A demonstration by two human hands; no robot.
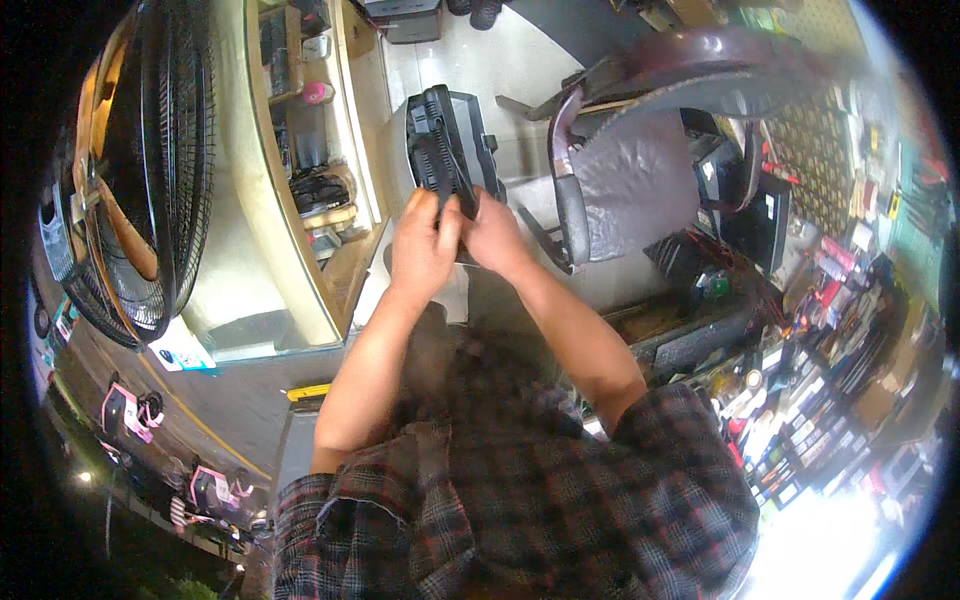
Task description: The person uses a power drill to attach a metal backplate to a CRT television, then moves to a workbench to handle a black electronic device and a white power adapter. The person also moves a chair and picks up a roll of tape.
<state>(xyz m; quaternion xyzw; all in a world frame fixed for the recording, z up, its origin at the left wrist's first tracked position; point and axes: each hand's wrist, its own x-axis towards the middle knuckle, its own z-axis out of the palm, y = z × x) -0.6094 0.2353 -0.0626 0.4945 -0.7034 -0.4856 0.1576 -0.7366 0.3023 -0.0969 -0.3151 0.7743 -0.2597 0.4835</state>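
Observation:
A black ribbed plastic part (433,154) extends forward from my hands, tilted over a grey-and-black case (471,135). I cannot tell whether the two are one device. My left hand (426,241) grips the near end of the ribbed part, its fingers curled. Close beside it on the right, my right hand (491,231) is closed on the near end of a thin black edge (466,184) of the same part. My fingers hide where it is held, and the two hands nearly touch.
On the left, a large black fan (150,172) stands over a glass-topped counter (247,225), whose shelves hold a coiled black cable (322,193). To the right are an office chair (634,187), a computer tower (772,225) and a cluttered bench (810,405). Tiled floor (517,67) lies ahead.

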